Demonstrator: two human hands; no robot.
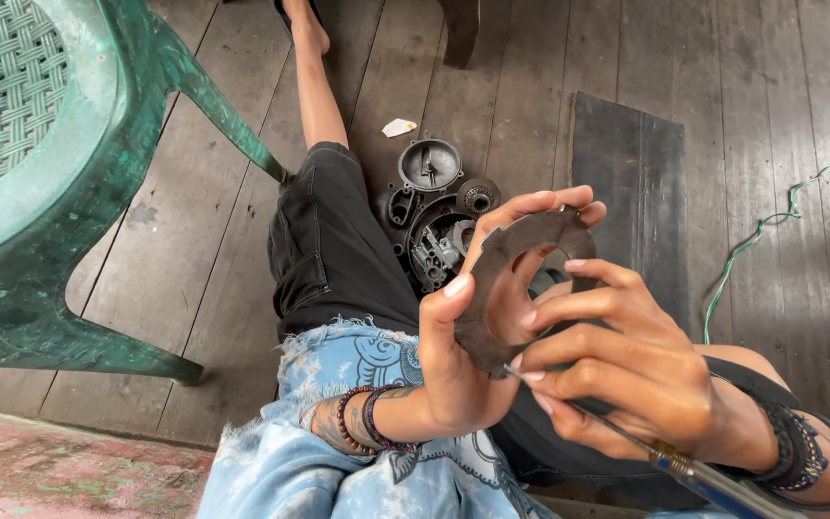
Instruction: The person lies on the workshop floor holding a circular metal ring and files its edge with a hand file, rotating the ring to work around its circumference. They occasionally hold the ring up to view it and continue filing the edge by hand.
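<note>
My left hand [468, 356] grips a flat, dark metal ring plate [506, 255], thumb on its near edge and fingers behind its top. My right hand [626, 370] holds a thin tool with a blue handle [713, 481]. The tool's narrow metal tip touches the plate's lower edge, beside my left palm. Both hands hover over my lap, above dark shorts and a pale blue printed shirt.
Dark greasy engine parts [434, 216], round covers and a gear, lie on the wooden plank floor between my legs. A green plastic chair [60, 173] stands at the left. A black mat [631, 183] and a green cord [790, 207] lie to the right.
</note>
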